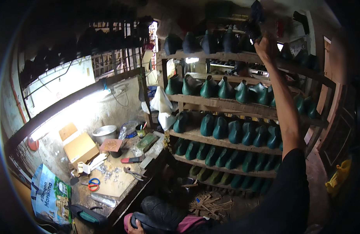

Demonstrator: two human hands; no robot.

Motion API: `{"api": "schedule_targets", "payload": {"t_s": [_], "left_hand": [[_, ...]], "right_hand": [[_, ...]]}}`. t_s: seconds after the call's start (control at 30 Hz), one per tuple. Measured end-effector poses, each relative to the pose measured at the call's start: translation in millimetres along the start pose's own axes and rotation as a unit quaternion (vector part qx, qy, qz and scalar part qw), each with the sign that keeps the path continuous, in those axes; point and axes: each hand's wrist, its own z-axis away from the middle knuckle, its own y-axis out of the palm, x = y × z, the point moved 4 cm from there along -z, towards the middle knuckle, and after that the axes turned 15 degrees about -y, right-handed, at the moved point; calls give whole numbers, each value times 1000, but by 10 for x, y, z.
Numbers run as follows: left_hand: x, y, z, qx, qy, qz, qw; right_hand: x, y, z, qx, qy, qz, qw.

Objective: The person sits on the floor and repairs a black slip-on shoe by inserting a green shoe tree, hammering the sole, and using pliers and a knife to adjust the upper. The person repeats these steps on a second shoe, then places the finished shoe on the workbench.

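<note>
My right hand (266, 46) is raised to the top shelf with its fingers closed. A dark bundle (252, 30) is beside its fingertips; whether the hand grips it cannot be made out. Low in front of me, my left hand (137, 229) curls its fingers against a dark, smooth, rounded thing (148, 222), partly cut off by the lower edge. Pink cloth (189, 224) lies next to it. Rows of green shoe lasts (209, 86) stand on the wooden rack (211, 102) below my right hand, and darker lasts (209, 42) line its top shelf.
The workbench (143, 171) at left bears red-and-blue scissors (93, 184), pincers (134, 174), scattered metal bits, a cardboard box (81, 148) and a metal pot (104, 132). Scraps (211, 204) litter the floor. A yellow bag (339, 177) is at right.
</note>
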Motion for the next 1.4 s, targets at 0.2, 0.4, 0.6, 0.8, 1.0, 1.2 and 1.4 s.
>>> {"api": "schedule_targets", "payload": {"t_s": [0.2,0.4,0.6,0.8,1.0,1.2,1.4], "left_hand": [[-5,7,-51,10,-13,24,1000],[203,153,22,44,-189,17,981],[256,175,3,35,-195,7,980],[261,145,0,18,-211,-2,977],[217,242,-116,50,-221,-1,974],[324,242,-108,37,-275,-21,961],[343,220,-84,1,-252,-26,967]], "right_hand": [[1081,-554,837,-215,-225,-257,915],[2333,-1017,2299,18,-412,-364,835],[2582,-283,3059,234,-241,-429,838],[2627,-262,3739,275,-186,-484,810],[3179,640,4267,281,13,-604,746],[3909,2451,4624,368,205,-619,663],[3907,2942,4985,346,403,-542,651]]}}
